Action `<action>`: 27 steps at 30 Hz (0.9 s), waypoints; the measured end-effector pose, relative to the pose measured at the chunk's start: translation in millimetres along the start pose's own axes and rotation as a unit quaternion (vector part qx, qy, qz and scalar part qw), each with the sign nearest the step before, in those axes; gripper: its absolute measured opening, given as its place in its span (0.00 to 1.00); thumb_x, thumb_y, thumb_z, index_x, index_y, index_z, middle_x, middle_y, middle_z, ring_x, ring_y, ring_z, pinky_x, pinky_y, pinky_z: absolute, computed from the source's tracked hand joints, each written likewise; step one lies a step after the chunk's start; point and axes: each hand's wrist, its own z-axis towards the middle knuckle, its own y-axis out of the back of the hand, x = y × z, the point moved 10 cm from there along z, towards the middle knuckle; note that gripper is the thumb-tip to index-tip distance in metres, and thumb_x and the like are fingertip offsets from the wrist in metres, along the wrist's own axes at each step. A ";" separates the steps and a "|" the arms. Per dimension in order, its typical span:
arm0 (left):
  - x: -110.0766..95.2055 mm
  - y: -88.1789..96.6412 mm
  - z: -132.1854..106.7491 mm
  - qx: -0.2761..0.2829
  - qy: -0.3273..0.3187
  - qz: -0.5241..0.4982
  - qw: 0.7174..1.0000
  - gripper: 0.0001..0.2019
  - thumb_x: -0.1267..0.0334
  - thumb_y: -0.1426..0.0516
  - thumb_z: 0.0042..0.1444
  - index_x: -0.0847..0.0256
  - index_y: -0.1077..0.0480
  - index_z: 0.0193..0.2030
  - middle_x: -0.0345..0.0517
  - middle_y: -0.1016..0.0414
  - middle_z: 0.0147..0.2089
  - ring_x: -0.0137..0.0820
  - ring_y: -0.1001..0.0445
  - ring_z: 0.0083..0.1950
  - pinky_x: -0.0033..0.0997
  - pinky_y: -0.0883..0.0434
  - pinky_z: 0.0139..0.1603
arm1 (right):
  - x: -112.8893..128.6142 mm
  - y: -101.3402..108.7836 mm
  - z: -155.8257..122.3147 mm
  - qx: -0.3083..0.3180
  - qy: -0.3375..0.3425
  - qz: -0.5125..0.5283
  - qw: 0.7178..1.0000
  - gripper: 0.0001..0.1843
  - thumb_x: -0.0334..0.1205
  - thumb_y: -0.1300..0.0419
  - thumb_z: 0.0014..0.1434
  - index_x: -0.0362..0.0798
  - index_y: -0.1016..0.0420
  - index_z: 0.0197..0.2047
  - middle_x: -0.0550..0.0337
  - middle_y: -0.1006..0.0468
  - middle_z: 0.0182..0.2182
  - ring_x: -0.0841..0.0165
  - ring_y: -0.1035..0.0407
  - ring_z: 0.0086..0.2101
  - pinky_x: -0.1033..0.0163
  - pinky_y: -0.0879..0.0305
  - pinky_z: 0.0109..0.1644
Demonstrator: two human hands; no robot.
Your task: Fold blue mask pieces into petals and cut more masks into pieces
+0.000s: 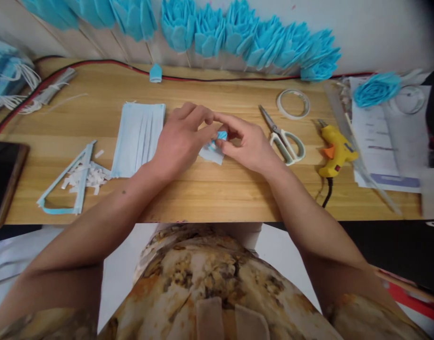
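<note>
My left hand [183, 139] and my right hand [247, 144] meet over the middle of the desk. Between their fingertips is a small piece of light blue mask fabric [212, 155], partly folded, its brighter blue side showing near the right thumb. Fingers of both hands are closed on it; the left fingertips are partly hidden. Just left of my left hand lies a stack of pleated blue face masks [137, 137]. Scissors [282, 139] with pale green and white handles rest open to the right of my right hand.
Blue fabric flowers [209, 30] line the wall, and another flower [377, 89] lies on papers [370, 137]. A yellow glue gun [335, 150] and a tape roll [293, 104] sit right. Left are trimmed strips [82, 182], white scraps [96, 175], a phone [4, 179] and a cable [106, 61].
</note>
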 end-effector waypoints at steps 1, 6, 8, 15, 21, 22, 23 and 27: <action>-0.7 -1.2 -0.3 0.003 -0.009 0.009 1.000 0.17 0.55 0.53 0.72 0.58 0.28 0.38 0.51 0.25 0.49 0.40 0.32 0.50 0.42 0.37 0.49 | -0.7 -0.3 0.0 0.001 -0.003 0.000 1.000 0.25 0.36 0.40 0.62 0.52 0.28 0.63 0.61 0.21 0.38 0.66 0.28 0.37 0.59 0.30 0.44; -12.5 2.6 -1.6 -0.014 -0.066 0.045 0.997 0.15 0.59 0.52 0.73 0.58 0.28 0.39 0.50 0.24 0.46 0.39 0.31 0.46 0.42 0.35 0.46 | -3.2 0.1 0.5 0.000 -0.013 -0.009 1.000 0.27 0.34 0.39 0.59 0.51 0.28 0.63 0.61 0.20 0.39 0.67 0.28 0.37 0.59 0.30 0.44; -17.7 6.5 -2.2 -0.034 -0.086 0.056 0.994 0.15 0.60 0.52 0.73 0.58 0.28 0.39 0.49 0.24 0.46 0.39 0.30 0.46 0.42 0.34 0.44 | -3.2 0.7 0.9 -0.002 -0.012 -0.013 1.000 0.28 0.34 0.39 0.59 0.51 0.28 0.63 0.61 0.20 0.39 0.67 0.28 0.37 0.59 0.30 0.45; -20.7 9.9 -2.2 -0.059 -0.091 0.036 0.993 0.13 0.61 0.50 0.71 0.59 0.28 0.37 0.52 0.23 0.45 0.41 0.29 0.44 0.42 0.33 0.41 | -6.4 -1.4 1.2 0.000 -0.018 0.002 1.000 0.27 0.36 0.38 0.60 0.52 0.27 0.63 0.62 0.20 0.38 0.67 0.29 0.36 0.59 0.29 0.44; 8.0 10.5 -2.9 -0.067 0.045 -0.121 0.989 0.08 0.59 0.42 0.65 0.59 0.26 0.46 0.51 0.25 0.49 0.38 0.28 0.48 0.41 0.30 0.49 | -15.7 2.3 1.5 -0.024 -0.034 0.076 0.996 0.27 0.40 0.37 0.62 0.54 0.29 0.65 0.62 0.22 0.38 0.67 0.27 0.38 0.59 0.27 0.43; 17.9 8.4 -4.6 -0.066 0.092 -0.177 0.978 0.10 0.57 0.41 0.65 0.59 0.27 0.48 0.49 0.24 0.48 0.36 0.27 0.46 0.38 0.30 0.48 | -17.0 4.0 1.5 -0.030 -0.037 0.087 0.995 0.27 0.41 0.37 0.62 0.55 0.30 0.65 0.62 0.23 0.38 0.66 0.27 0.38 0.59 0.26 0.43; 27.3 4.8 -6.9 -0.062 0.139 -0.233 0.960 0.12 0.55 0.41 0.64 0.59 0.27 0.49 0.48 0.24 0.46 0.34 0.27 0.44 0.35 0.29 0.46 | -18.0 5.5 1.5 -0.034 -0.040 0.095 0.994 0.27 0.41 0.37 0.62 0.56 0.30 0.65 0.62 0.23 0.38 0.66 0.27 0.39 0.58 0.26 0.43; 40.4 -13.3 -13.8 -0.005 0.259 -0.386 0.886 0.16 0.48 0.42 0.63 0.60 0.25 0.40 0.43 0.25 0.34 0.29 0.28 0.34 0.29 0.33 0.35 | -20.4 8.9 1.7 -0.046 -0.043 0.113 0.992 0.27 0.42 0.37 0.62 0.57 0.30 0.64 0.62 0.24 0.37 0.65 0.26 0.38 0.56 0.25 0.43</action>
